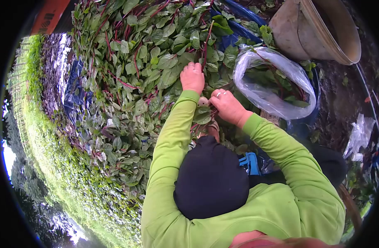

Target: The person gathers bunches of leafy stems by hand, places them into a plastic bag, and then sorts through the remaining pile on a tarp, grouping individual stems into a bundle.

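My left hand (193, 77) reaches into a thick heap of leafy red-stemmed greens (156, 62). Its fingers are curled among the leaves, a red stem beside them, and the fingertips are hidden. Lower and to the right, my right hand (228, 106), wearing a ring, is closed on leafy red stems (213, 112) that hang in front of my foot. Right of my hands stands a clear plastic bag (276, 108), its wide mouth folded open and leafy stems (276, 78) inside.
A large dirty bucket (297, 29) tilts at the upper right. Blue sheeting (239, 31) lies under the heap. A blue plastic object (250, 163) is beside my dark-clad knee (212, 177). Crumpled clear plastic (360, 134) lies far right. Green rows (45, 124) run along the left.
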The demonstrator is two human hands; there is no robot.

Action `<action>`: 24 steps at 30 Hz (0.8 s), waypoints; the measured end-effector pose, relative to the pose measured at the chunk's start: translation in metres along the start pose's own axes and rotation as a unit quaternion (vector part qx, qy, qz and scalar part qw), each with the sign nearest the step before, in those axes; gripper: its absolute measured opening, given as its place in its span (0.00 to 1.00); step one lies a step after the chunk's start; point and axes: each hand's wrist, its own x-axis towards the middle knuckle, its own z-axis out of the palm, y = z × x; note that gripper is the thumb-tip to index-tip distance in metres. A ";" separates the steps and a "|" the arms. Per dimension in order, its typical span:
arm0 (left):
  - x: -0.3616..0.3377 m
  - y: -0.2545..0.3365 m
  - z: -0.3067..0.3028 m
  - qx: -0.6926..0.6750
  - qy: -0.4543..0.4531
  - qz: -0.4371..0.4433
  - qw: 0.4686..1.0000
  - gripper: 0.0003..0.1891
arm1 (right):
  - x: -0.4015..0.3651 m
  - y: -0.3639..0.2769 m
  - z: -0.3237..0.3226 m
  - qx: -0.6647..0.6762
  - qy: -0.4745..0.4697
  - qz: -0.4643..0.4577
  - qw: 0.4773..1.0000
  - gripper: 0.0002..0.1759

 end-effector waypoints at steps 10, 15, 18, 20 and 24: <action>-0.050 -0.043 -0.080 -0.421 -0.290 -0.147 0.847 0.13 | 0.005 0.027 -0.005 -0.023 0.026 -0.049 0.998 0.10; 0.051 -0.006 -0.006 -0.221 0.006 -0.023 0.975 0.16 | -0.005 0.010 -0.008 0.006 -0.046 -0.034 0.998 0.22; 0.082 0.018 0.028 -0.045 -0.014 -0.043 0.998 0.20 | -0.005 0.000 -0.017 0.005 -0.042 -0.018 0.999 0.22; 0.080 0.025 0.027 -0.048 -0.026 -0.041 0.998 0.18 | -0.012 0.003 -0.018 0.013 -0.028 -0.017 0.999 0.20; 0.039 0.024 -0.014 -0.107 0.016 -0.021 0.994 0.13 | -0.017 0.001 -0.043 0.068 -0.059 0.043 0.995 0.14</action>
